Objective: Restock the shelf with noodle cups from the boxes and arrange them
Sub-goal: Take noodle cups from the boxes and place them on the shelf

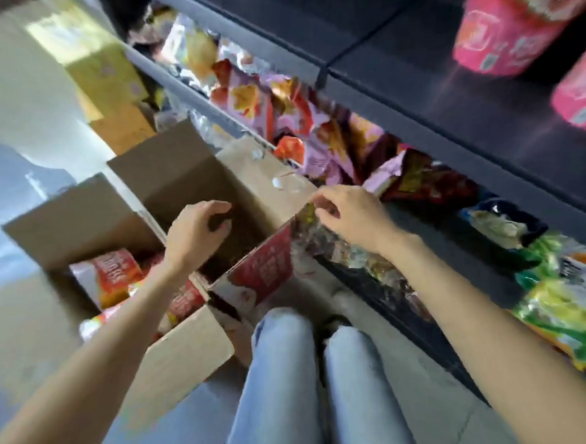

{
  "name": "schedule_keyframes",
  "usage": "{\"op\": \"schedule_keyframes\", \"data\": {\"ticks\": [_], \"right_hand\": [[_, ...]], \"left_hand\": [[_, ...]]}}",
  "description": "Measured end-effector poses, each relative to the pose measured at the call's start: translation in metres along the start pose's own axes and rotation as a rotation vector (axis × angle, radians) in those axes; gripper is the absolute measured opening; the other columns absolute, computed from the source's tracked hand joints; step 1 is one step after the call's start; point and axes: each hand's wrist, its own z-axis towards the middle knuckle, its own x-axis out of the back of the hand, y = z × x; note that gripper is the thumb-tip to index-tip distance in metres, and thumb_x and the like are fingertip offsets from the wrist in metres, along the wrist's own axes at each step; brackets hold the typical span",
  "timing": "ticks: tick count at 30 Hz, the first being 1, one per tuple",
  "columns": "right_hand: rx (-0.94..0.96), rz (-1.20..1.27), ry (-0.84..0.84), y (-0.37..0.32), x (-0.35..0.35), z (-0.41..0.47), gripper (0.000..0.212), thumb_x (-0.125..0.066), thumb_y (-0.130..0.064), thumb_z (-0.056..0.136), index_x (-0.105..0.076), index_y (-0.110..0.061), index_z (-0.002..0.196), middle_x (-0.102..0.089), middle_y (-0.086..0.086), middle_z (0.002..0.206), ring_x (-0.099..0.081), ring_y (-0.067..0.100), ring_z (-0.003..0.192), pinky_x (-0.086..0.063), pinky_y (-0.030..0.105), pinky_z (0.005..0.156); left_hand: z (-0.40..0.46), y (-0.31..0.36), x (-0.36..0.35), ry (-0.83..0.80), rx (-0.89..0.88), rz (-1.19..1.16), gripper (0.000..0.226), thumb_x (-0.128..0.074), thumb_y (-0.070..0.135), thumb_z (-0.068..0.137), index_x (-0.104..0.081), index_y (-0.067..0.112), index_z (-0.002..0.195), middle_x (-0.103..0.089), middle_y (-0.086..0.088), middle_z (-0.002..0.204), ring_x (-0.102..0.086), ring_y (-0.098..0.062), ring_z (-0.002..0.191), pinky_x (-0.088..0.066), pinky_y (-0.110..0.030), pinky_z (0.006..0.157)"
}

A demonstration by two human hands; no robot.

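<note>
Two pink noodle cups (506, 27) (582, 97) stand on the dark upper shelf (413, 87) at the top right. On the floor below it sit open cardboard boxes. My left hand (199, 227) hovers over the far box (179, 180), whose inside looks dark; its fingers are loosely curled and I see nothing in them. My right hand (346, 215) pinches the top corner of a red-printed box flap (267, 268), where crinkled clear plastic hangs. The near-left box (79, 228) holds red and orange packs (116, 277). The view is blurred.
Snack bags (278, 113) fill the lower shelf along the right, with green and yellow bags (564, 301) nearer me. My knees in light jeans (280, 377) are at the bottom centre. A yellow carton (104, 72) stands at the far left on the grey floor.
</note>
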Motion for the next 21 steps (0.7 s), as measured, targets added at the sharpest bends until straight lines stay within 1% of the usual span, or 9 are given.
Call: {"op": "schedule_keyframes", "data": {"ticks": [1,3,6,8,11,14,17,19,21], "right_hand": [[0.045,-0.010,-0.049,-0.010,-0.014,0.032,0.024,-0.056,-0.019,0.091,-0.066,-0.019,0.113,-0.068,0.003,0.110,-0.062,0.025,0.099,-0.050,0.037,0.082],[0.129,-0.042,-0.155,-0.030,-0.045,0.094,0.026,-0.055,-0.019,0.090,-0.066,-0.020,0.113,-0.067,0.005,0.110,-0.061,0.025,0.102,-0.049,0.037,0.084],[0.299,-0.169,-0.363,-0.053,-0.100,0.177,0.030,-0.052,-0.019,0.091,-0.061,-0.021,0.120,-0.063,0.003,0.116,-0.057,0.024,0.109,-0.047,0.035,0.088],[0.404,-0.296,-0.516,-0.061,-0.142,0.219,0.032,-0.052,-0.022,0.093,-0.056,-0.021,0.125,-0.058,0.003,0.122,-0.055,0.024,0.114,-0.044,0.034,0.087],[0.541,-0.489,-0.701,-0.057,-0.217,0.261,0.039,-0.056,-0.029,0.093,-0.051,-0.020,0.131,-0.055,0.005,0.125,-0.054,0.026,0.116,-0.046,0.036,0.085],[0.628,-0.602,-0.844,-0.041,-0.297,0.279,0.054,-0.064,-0.035,0.088,-0.046,-0.016,0.135,-0.052,0.009,0.131,-0.050,0.029,0.120,-0.046,0.038,0.089],[0.675,-0.705,-1.005,-0.015,-0.375,0.274,0.066,-0.062,-0.026,0.090,-0.031,-0.014,0.147,-0.038,0.010,0.147,-0.036,0.031,0.134,-0.038,0.042,0.104],[0.694,-0.741,-1.050,0.003,-0.413,0.264,0.065,-0.055,-0.019,0.094,-0.023,-0.012,0.150,-0.030,0.012,0.152,-0.028,0.032,0.139,-0.033,0.044,0.109],[0.691,-0.796,-1.098,0.020,-0.444,0.254,0.066,-0.055,-0.024,0.094,-0.022,-0.010,0.150,-0.029,0.015,0.152,-0.029,0.034,0.138,-0.031,0.045,0.109]], "left_hand": [[0.004,-0.029,0.000,0.001,0.082,0.038,0.032,-0.068,0.021,0.083,-0.068,0.017,0.116,-0.068,-0.008,0.115,-0.060,-0.028,0.109,-0.045,-0.035,0.092],[0.012,-0.077,-0.008,-0.046,0.203,0.106,0.046,-0.072,0.031,0.081,-0.063,0.014,0.123,-0.063,-0.013,0.122,-0.054,-0.031,0.117,-0.041,-0.039,0.098],[0.023,-0.129,-0.035,-0.145,0.294,0.182,0.072,-0.073,0.048,0.077,-0.051,0.012,0.135,-0.046,-0.017,0.141,-0.036,-0.032,0.135,-0.027,-0.046,0.111],[0.031,-0.153,-0.050,-0.122,0.353,0.191,0.078,-0.068,0.052,0.079,-0.042,0.014,0.142,-0.034,-0.018,0.150,-0.022,-0.031,0.143,-0.017,-0.049,0.116],[0.041,-0.184,-0.067,-0.070,0.430,0.204,0.079,-0.058,0.053,0.086,-0.029,0.014,0.148,-0.023,-0.010,0.157,-0.012,-0.025,0.147,-0.009,-0.046,0.118],[0.042,-0.205,-0.083,-0.064,0.364,0.222,0.075,-0.056,0.051,0.089,-0.030,0.013,0.148,-0.025,-0.004,0.157,-0.015,-0.019,0.147,-0.007,-0.044,0.118],[0.034,-0.215,-0.092,-0.013,0.266,0.254,0.073,-0.062,0.049,0.085,-0.040,0.010,0.144,-0.035,-0.006,0.152,-0.030,-0.023,0.142,-0.015,-0.043,0.116],[0.033,-0.218,-0.094,0.012,0.245,0.320,0.072,-0.054,0.056,0.087,-0.042,0.012,0.142,-0.039,-0.005,0.149,-0.033,-0.023,0.140,-0.018,-0.046,0.116],[0.034,-0.217,-0.091,0.002,0.231,0.381,0.073,-0.047,0.060,0.087,-0.043,0.012,0.142,-0.041,-0.005,0.148,-0.031,-0.023,0.141,-0.017,-0.049,0.117]]}}
